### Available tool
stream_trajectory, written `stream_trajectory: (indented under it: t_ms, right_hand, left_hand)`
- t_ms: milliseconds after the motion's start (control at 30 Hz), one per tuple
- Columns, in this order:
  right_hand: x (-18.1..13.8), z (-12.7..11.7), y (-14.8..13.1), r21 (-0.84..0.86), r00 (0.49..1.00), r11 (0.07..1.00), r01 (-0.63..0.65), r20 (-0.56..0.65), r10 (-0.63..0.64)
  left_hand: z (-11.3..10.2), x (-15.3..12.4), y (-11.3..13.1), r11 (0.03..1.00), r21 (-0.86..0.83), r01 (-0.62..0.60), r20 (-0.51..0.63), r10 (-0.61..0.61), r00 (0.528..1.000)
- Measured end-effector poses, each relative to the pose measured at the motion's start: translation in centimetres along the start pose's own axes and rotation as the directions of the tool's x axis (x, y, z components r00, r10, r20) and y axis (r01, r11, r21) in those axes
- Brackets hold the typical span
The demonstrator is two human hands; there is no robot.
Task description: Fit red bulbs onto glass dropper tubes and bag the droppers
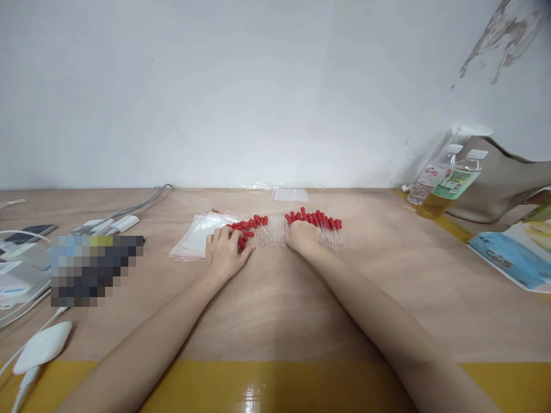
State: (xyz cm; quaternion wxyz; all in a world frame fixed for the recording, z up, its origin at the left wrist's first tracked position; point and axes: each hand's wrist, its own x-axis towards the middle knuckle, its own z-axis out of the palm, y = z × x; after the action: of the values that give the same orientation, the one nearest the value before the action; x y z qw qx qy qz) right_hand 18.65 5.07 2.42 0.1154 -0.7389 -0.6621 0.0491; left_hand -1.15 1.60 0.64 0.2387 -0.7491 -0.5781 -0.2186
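Glass droppers with red rubber bulbs (329,222) lie in a row on the wooden table, their thin tubes pointing toward me. My left hand (224,252) rests at the row's left end, over several red bulbs and the edge of a stack of transparent zip bags (193,236). Its fingers are apart and bent down, with the thumb out to the side. Among the droppers on the right is my right hand (302,236), fingers curled closed; what they hold, if anything, is hidden. Bare tubes (276,229) show between the two hands.
A small flat transparent packet (290,195) lies near the wall. At right stand two drink bottles (450,183), a grey-brown bag (495,178) and a blue tissue pack (503,258). Cables, a power strip (107,225) and a white charger (43,347) occupy the left.
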Motion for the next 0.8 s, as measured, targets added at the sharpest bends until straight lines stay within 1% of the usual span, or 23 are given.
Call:
stream_trajectory:
  t_ms: [100, 267, 367, 433, 533, 633, 733, 800]
  right_hand:
    - [0.2, 0.0, -0.4, 0.009, 0.999, 1.0, -0.014, 0.043, 0.013]
    - [-0.2, -0.5, -0.4, 0.019, 0.997, 1.0, -0.006, 0.075, 0.004]
    - [-1.3, -1.3, 0.5, 0.026, 0.995, 0.997, 0.072, 0.062, -0.074]
    - [-2.4, -1.5, 1.4, 0.035, 0.984, 0.983, 0.178, 0.011, -0.178]
    - [-4.0, -1.3, 3.2, 0.065, 0.933, 0.932, 0.356, -0.075, -0.351]
    - [-5.2, -0.2, 4.9, 0.1, 0.862, 0.858, 0.503, -0.132, -0.49]
    - [-5.9, 1.2, 6.1, 0.077, 0.77, 0.785, 0.614, -0.274, -0.576]
    - [-6.0, 2.0, 6.6, 0.025, 0.714, 0.759, 0.651, -0.359, -0.601]
  left_hand:
    - [0.0, 0.2, -0.1, 1.0, 0.016, 0.015, -0.007, -0.015, 1.0]
    - [0.3, 1.2, -0.1, 1.0, -0.018, 0.013, -0.032, -0.014, 0.999]
    - [0.5, 2.4, -0.2, 0.999, -0.032, 0.036, -0.025, -0.036, 0.999]
    - [0.7, 3.5, -0.3, 0.999, -0.037, 0.032, 0.014, -0.031, 0.999]
    - [1.2, 5.3, -0.1, 0.999, -0.014, 0.045, 0.099, -0.043, 0.994]
    - [1.9, 6.8, 0.1, 0.996, 0.051, 0.079, 0.181, -0.087, 0.98]
    - [2.6, 7.6, 0.2, 0.993, 0.099, 0.063, 0.236, -0.085, 0.968]
    - [2.7, 7.8, 0.1, 0.994, 0.102, 0.05, 0.249, -0.074, 0.966]
